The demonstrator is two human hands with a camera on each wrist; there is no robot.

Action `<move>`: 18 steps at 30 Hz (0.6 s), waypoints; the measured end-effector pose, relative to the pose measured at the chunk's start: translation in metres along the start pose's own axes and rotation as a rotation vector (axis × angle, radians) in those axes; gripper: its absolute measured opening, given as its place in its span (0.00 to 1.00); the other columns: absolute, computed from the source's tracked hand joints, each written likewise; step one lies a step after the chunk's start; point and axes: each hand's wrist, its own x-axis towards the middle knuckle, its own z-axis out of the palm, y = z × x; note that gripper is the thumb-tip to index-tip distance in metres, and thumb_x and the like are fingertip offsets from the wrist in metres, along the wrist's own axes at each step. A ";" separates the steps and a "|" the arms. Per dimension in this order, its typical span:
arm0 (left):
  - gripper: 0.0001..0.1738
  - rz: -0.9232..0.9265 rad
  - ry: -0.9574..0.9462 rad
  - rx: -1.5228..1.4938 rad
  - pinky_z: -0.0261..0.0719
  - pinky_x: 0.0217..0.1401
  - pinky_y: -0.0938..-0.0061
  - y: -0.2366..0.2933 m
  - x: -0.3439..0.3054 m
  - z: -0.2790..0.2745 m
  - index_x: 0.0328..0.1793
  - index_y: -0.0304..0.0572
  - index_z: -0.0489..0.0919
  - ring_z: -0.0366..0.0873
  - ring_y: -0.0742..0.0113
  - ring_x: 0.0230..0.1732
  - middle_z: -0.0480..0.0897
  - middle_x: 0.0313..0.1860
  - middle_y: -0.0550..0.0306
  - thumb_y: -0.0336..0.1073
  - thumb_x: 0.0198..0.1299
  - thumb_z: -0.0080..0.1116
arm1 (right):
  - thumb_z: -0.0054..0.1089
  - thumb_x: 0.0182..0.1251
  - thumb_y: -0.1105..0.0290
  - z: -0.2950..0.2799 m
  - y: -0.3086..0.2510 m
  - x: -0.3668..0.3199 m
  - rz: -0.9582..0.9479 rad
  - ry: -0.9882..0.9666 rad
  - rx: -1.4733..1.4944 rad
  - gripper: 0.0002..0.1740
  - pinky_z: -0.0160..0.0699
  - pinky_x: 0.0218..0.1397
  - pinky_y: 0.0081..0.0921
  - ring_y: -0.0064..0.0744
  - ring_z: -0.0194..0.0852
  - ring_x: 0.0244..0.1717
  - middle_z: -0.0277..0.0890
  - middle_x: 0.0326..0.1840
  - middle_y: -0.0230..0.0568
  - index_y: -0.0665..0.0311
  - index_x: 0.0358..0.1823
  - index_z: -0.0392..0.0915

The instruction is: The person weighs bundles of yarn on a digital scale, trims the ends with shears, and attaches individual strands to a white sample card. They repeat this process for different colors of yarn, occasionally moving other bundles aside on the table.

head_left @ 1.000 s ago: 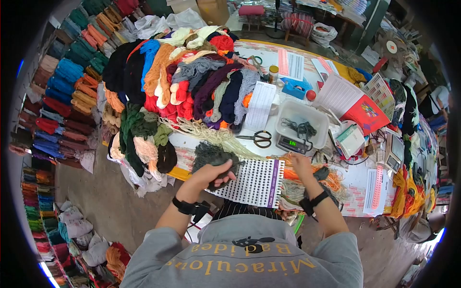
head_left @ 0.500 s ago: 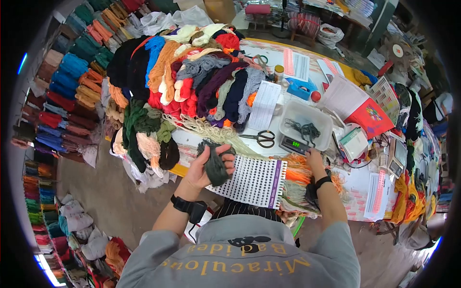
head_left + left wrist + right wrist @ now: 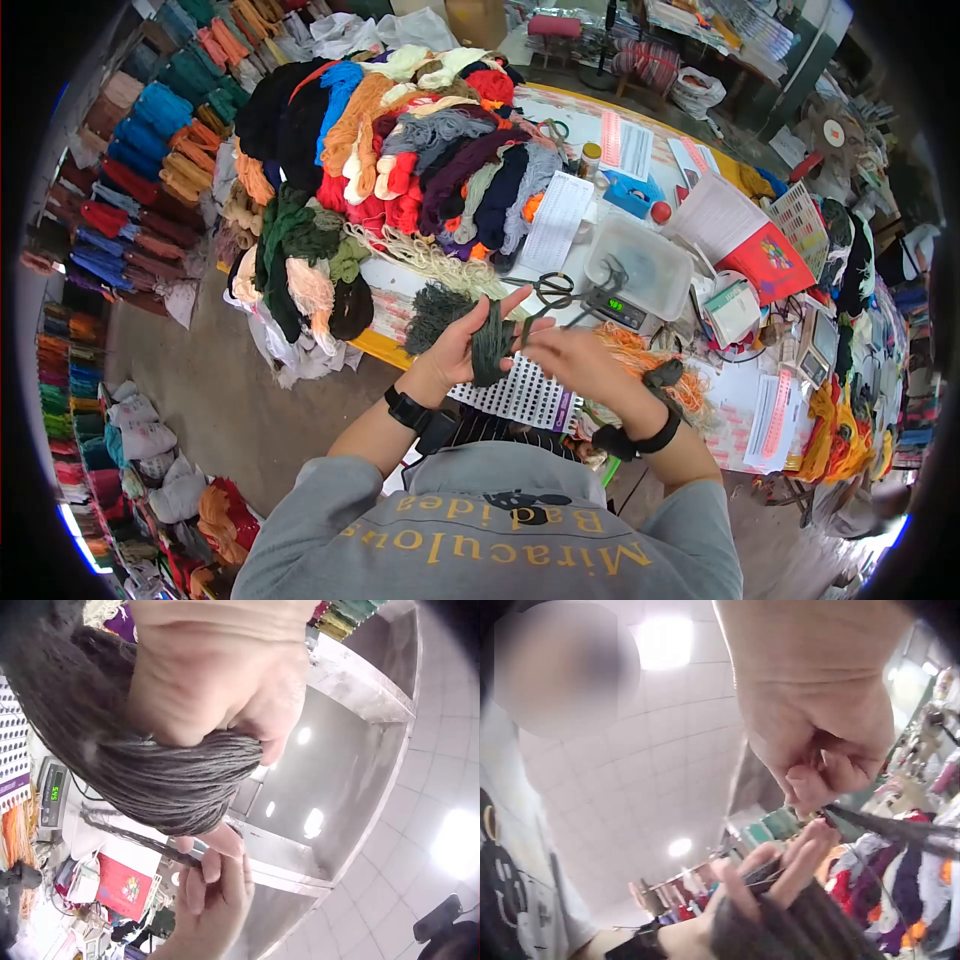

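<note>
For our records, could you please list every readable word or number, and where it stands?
"Miraculous": grey cloth shirt, upside down.
"Bad idea": same shirt, upside down.
Black digital scale: green digits, too small to read surely.
White dotted card, white printed sheets, red paper booklet: lettering too small or blurred.

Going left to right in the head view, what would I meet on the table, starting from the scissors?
Scissors → clear plastic tub → white-and-green box → grey-edged device.
</note>
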 end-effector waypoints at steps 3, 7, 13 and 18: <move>0.34 0.076 0.029 0.016 0.84 0.36 0.72 0.003 -0.007 0.007 0.75 0.57 0.46 0.67 0.52 0.63 0.60 0.66 0.36 0.59 0.66 0.30 | 0.54 0.62 0.63 0.021 0.013 -0.005 -0.041 -0.164 -0.163 0.12 0.73 0.30 0.31 0.42 0.75 0.24 0.75 0.23 0.42 0.64 0.38 0.77; 0.31 0.119 -0.214 -0.063 0.76 0.54 0.61 0.004 -0.008 -0.035 0.68 0.40 0.61 0.71 0.54 0.57 0.72 0.56 0.43 0.55 0.67 0.35 | 0.56 0.60 0.65 0.019 0.022 -0.005 -0.124 0.041 -0.204 0.12 0.73 0.37 0.30 0.41 0.74 0.36 0.72 0.41 0.45 0.64 0.42 0.75; 0.29 0.179 0.113 0.306 0.64 0.65 0.65 -0.010 -0.008 -0.005 0.62 0.30 0.67 0.70 0.61 0.58 0.71 0.58 0.48 0.50 0.69 0.35 | 0.58 0.58 0.71 0.030 0.006 0.002 -0.252 0.255 -0.068 0.09 0.73 0.34 0.26 0.36 0.74 0.33 0.73 0.40 0.43 0.65 0.41 0.75; 0.30 0.129 0.113 0.468 0.63 0.66 0.67 -0.017 -0.007 0.007 0.67 0.32 0.61 0.67 0.63 0.62 0.70 0.60 0.50 0.50 0.70 0.33 | 0.60 0.57 0.73 0.048 0.010 0.006 -0.234 0.302 -0.092 0.07 0.67 0.28 0.24 0.31 0.70 0.26 0.71 0.30 0.41 0.67 0.35 0.75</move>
